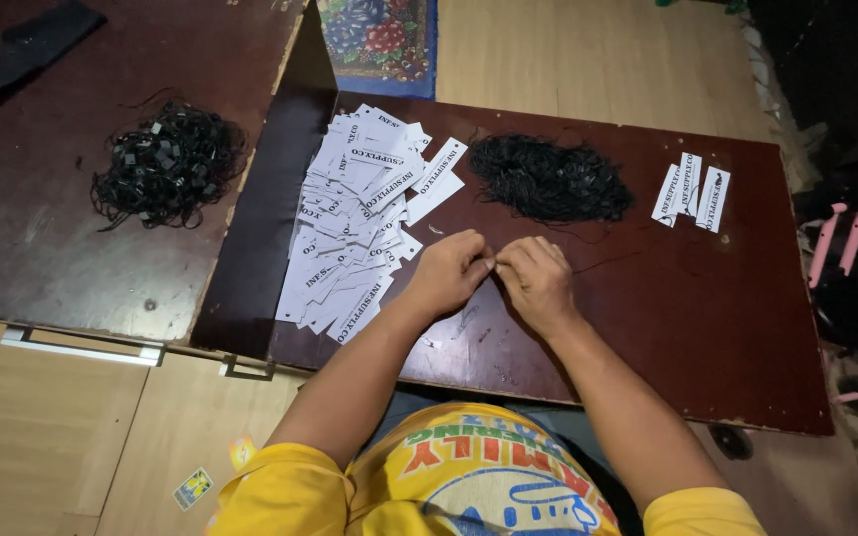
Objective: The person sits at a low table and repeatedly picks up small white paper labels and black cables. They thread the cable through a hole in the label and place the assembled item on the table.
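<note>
Black cord point(548, 179): limp, featherlight, tangles easily. My left hand point(449, 270) and right hand point(538, 280) pinch something tiny together, likely one strand; grip near ends.

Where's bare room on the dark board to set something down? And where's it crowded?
Free: the board right of the right hand, below the three loose tags; also the strip between the black string pile and those tags. Crowded: the left side under the white tag heap, and the middle where the left hand meets the right.
</note>
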